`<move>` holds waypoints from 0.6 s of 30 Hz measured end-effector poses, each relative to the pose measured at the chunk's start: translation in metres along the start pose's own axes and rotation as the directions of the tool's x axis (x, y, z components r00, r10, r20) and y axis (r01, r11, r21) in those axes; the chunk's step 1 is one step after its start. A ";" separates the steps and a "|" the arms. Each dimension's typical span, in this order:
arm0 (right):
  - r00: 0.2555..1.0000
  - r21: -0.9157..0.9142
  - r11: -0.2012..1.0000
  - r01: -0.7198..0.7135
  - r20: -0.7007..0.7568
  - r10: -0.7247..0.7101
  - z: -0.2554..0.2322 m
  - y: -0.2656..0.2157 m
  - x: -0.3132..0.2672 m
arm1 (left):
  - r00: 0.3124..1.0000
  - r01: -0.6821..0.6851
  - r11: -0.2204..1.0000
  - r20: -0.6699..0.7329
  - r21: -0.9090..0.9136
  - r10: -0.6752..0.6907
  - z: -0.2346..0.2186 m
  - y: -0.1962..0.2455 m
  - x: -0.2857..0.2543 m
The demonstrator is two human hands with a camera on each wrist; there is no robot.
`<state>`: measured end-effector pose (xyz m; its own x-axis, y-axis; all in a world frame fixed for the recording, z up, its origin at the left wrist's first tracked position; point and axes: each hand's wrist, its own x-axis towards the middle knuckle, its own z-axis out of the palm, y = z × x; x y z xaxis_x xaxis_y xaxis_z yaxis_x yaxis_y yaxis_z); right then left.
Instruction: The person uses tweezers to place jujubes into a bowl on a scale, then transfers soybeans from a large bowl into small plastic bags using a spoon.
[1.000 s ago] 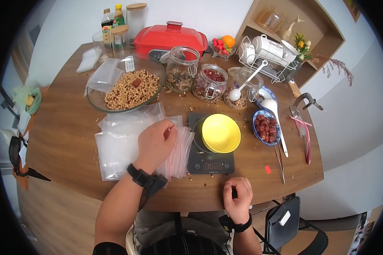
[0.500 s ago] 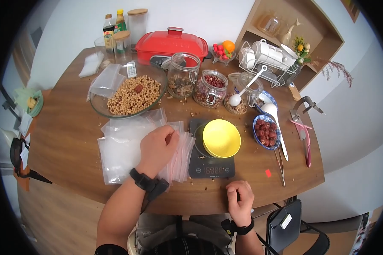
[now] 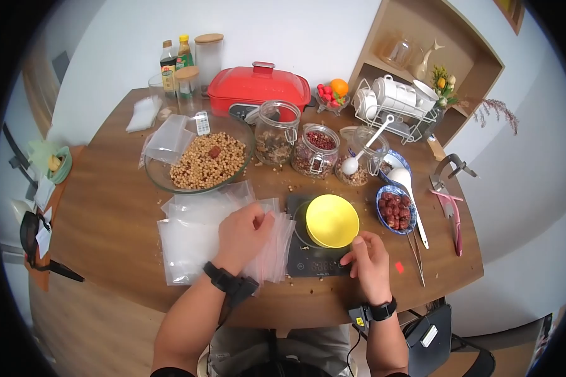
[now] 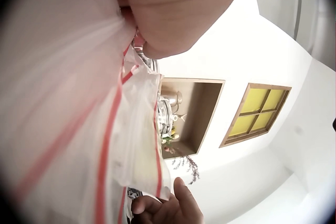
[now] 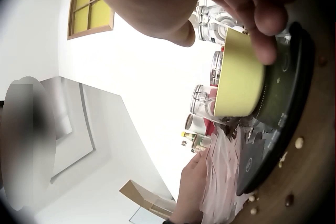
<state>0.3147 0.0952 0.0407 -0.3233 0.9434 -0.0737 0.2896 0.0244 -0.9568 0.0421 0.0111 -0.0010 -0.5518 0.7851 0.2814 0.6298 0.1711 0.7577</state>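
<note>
My left hand (image 3: 245, 237) rests on a spread of clear zip bags (image 3: 187, 251) with red seal lines, its fingers loosely curled and partly hidden. Right of the bags, a yellow bowl (image 3: 332, 221) stands on a black kitchen scale (image 3: 303, 269). At the bowl's near right side is my right hand (image 3: 372, 267), thumb and fingers apart, over the scale's front right corner. In the right wrist view its fingers (image 5: 262, 48) hang close beside the yellow bowl (image 5: 239, 79), not wrapped round it.
A glass bowl (image 3: 154, 179) of pale beans stands behind the bags, with glass jars (image 3: 275, 141) and a red electric cooker (image 3: 258, 88) further back. To the right lie red dates (image 3: 395, 210) in a blue-patterned bowl, a white ladle (image 3: 415, 207), tweezers (image 3: 416, 261) and pink-handled scissors (image 3: 457, 235).
My right hand has lifted from the table's front edge and moved forward to the bowl, its fingers spreading. The left hand stays on the bags. The head view has shifted slightly.
</note>
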 end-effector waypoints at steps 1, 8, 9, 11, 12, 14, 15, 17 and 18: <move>1.000 -0.015 1.000 -0.007 0.016 0.007 0.002 -0.002 0.004 | 1.000 -0.011 1.000 -0.015 -0.015 0.010 0.000 0.000 0.000; 0.999 -0.008 1.000 0.026 0.048 -0.026 0.011 0.007 0.026 | 0.999 -0.040 0.999 -0.022 -0.032 0.039 0.003 -0.002 0.000; 0.998 0.002 0.999 0.043 0.047 -0.043 0.014 0.006 0.027 | 0.999 -0.038 0.999 -0.022 -0.032 0.037 0.003 -0.002 0.000; 0.994 -0.001 0.998 0.063 0.088 -0.062 0.016 0.005 0.027 | 1.000 -0.025 0.999 -0.016 -0.036 0.024 0.002 -0.001 0.000; 0.992 -0.001 0.997 0.073 0.107 -0.072 0.017 0.004 0.027 | 1.000 -0.020 0.999 -0.012 -0.038 0.019 0.002 0.000 -0.001; 0.993 0.017 0.996 0.090 0.081 -0.091 0.014 0.005 0.025 | 1.000 -0.009 0.999 -0.010 -0.047 0.008 0.001 0.000 -0.001; 0.993 0.026 0.995 0.098 0.068 -0.100 0.012 0.007 0.024 | 1.000 -0.004 0.999 -0.009 -0.052 0.003 0.001 0.001 -0.001; 0.994 0.052 0.992 0.111 -0.004 -0.111 -0.001 0.017 0.020 | 1.000 0.019 0.999 0.008 -0.048 -0.019 -0.002 0.002 -0.001; 0.993 0.058 0.992 0.109 -0.048 -0.106 -0.009 0.023 0.017 | 0.999 0.029 0.998 0.020 -0.047 -0.028 -0.003 0.004 -0.001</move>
<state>0.3237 0.1147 0.0195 -0.3083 0.9504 0.0419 0.1995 0.1076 -0.9740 0.0434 0.0094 0.0033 -0.5577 0.7921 0.2482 0.5873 0.1652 0.7923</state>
